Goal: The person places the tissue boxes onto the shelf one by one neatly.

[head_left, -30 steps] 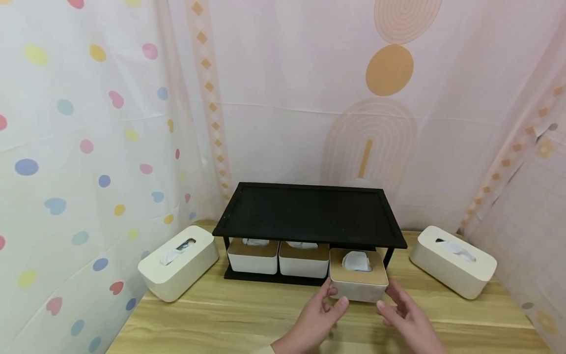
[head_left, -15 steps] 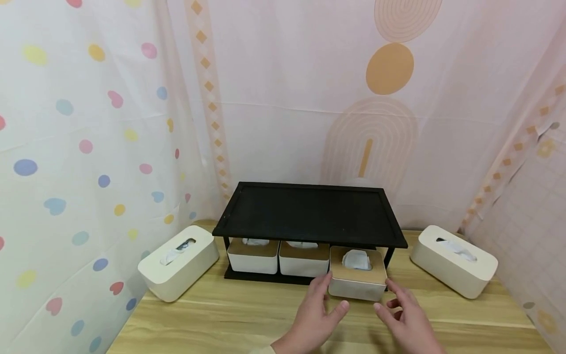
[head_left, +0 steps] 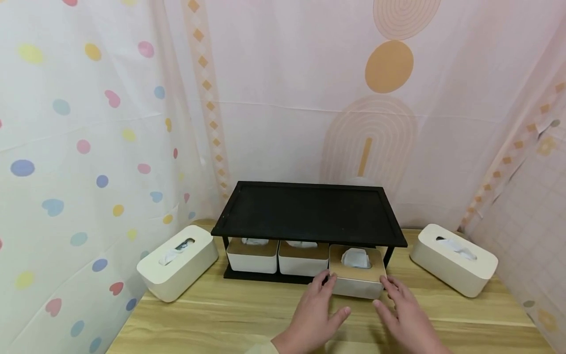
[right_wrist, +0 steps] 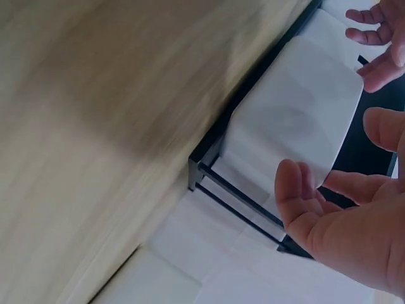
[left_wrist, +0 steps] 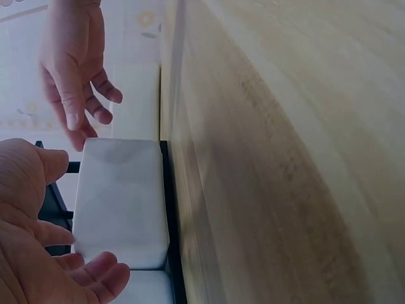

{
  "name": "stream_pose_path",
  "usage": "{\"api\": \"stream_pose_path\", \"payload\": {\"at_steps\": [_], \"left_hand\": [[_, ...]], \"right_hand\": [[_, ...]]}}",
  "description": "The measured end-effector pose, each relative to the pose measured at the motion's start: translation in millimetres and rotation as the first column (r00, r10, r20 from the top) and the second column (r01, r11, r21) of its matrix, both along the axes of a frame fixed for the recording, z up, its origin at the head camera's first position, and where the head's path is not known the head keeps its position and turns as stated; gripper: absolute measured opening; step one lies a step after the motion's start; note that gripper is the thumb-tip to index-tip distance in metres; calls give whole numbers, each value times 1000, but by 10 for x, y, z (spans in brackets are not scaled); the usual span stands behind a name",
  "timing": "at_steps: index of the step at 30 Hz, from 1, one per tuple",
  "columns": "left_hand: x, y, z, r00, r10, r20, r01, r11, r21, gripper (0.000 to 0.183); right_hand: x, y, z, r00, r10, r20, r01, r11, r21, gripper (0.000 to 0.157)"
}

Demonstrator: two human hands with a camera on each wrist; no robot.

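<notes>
Patterned curtains (head_left: 274, 113) behind a wooden table (head_left: 221, 314): tissue box (head_left: 357, 274) at the shelf's (head_left: 305, 211) right front

Head view: the tissue box juts from under the shelf's right end, ahead of and between your hands, its long side parallel to the shelf's front edge. Neither hand is clearly nearer. Your left hand (head_left: 311, 314) reaches its left front corner, fingers loosely extended; your right hand (head_left: 406, 314) mirrors that at the right corner. Beneath the shelf, left of it, sit the middle box (head_left: 303, 266) and left box (head_left: 253, 264).

Left wrist view: your left thumb stands clear; no finger wraps the tissue box.

Right wrist view: your right fingertips meet its corner, thumb apart. Whether its bottom rests fully on the shelf, you can't tell.
</notes>
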State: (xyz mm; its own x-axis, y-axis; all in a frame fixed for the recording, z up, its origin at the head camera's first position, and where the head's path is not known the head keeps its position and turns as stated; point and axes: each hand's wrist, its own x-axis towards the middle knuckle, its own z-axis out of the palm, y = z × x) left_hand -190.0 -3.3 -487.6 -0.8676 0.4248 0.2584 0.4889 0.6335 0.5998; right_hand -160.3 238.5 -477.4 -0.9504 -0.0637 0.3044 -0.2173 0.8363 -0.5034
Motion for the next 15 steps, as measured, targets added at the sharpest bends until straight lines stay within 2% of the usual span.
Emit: {"api": "stream_pose_path", "payload": {"at_steps": [3, 8, 12, 15], "left_hand": [[-2, -2, 6, 1000, -1, 9, 1, 1000, 0, 74], [-10, -2, 23, 1000, -8, 20, 8, 1000, -1, 76], [-50, 19, 37, 1000, 4, -12, -5, 999, -50, 77], [-104, 46, 54, 997, 22, -68, -31, 992, -125, 77]], "right_hand": [[3, 9, 17, 999, -23, 27, 24, 999, -29, 54], [17, -22, 34, 999, -42, 14, 42, 998, -46, 48], [-7, -41, 54, 999, -30, 38, 32, 998, -60, 49], [-41, -34, 55, 1000, -17, 10, 17, 999, -34, 51]]}}
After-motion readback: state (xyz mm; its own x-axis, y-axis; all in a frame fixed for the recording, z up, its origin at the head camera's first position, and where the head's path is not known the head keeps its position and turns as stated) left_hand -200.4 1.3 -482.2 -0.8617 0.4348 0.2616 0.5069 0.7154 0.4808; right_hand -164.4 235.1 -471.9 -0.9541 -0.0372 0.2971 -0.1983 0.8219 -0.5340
